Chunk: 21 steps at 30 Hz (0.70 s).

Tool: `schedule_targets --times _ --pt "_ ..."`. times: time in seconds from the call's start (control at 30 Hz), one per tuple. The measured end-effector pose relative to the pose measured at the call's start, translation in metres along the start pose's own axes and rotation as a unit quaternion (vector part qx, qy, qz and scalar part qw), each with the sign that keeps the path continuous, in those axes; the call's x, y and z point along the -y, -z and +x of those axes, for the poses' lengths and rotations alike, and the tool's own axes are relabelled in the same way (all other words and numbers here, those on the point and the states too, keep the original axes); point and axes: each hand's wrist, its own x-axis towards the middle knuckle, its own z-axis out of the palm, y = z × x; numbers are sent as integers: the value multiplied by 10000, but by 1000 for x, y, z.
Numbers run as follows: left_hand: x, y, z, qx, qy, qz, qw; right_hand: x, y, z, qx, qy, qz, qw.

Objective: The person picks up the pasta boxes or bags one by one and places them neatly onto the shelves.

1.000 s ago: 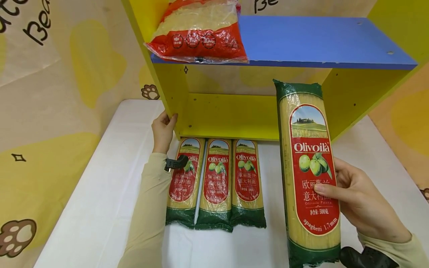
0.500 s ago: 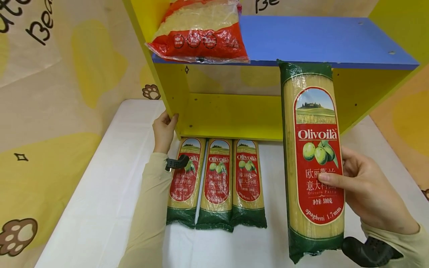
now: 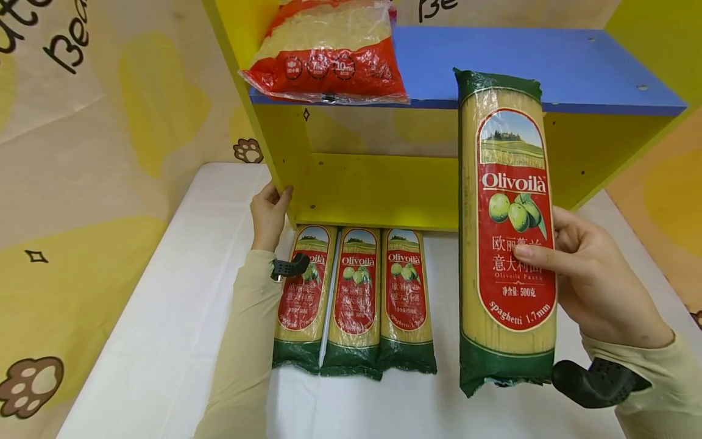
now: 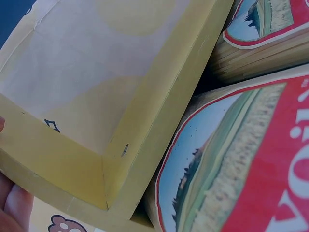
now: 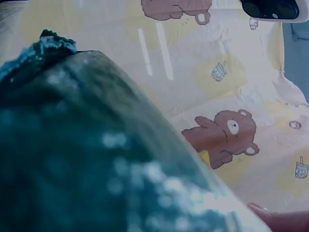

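Note:
My right hand (image 3: 606, 280) holds a spaghetti pack (image 3: 507, 317) upright by its right side, thumb across the red label. The pack's top overlaps the blue shelf board in the head view. Its green end (image 5: 87, 145) fills much of the right wrist view. With my left hand (image 3: 269, 213) I grip the left side panel of the yellow shelf unit (image 3: 384, 189), thumb on the inner face. Three more spaghetti packs lie side by side below the unit: a left one (image 3: 301, 292), a middle one (image 3: 356, 299) and a right one (image 3: 404, 299). My left sleeve and wristband partly cover the left pack.
On the blue shelf board (image 3: 521, 67) a red-and-clear food bag (image 3: 329, 55) sits at the left end. A white cloth (image 3: 164, 274) covers the table under the unit. Patterned sheeting (image 3: 82, 152) hangs behind and at the sides.
My right hand has raised the spaghetti pack, so its top now stands in front of the blue board. My left hand stays on the panel, and the three lying packs are unmoved.

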Motion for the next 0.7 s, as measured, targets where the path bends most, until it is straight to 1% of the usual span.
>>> schedule_targets --times 0.23,0.37,0.47,0.6,0.7 --pt "-1 1 0 20 -25 -57 10000 11 -7 15 123 111 251 9995" --pt "0 1 0 16 -47 -77 10000 20 -10 25 43 74 109 9999" --pt "2 2 0 15 -74 -75 9999 25 -11 32 19 34 113 9999" --pt "24 0 8 -36 -136 -79 9999 30 -13 41 -15 58 228 9997" --pt "40 -1 15 -78 -135 -66 9999 34 -15 47 -177 82 195 9996"
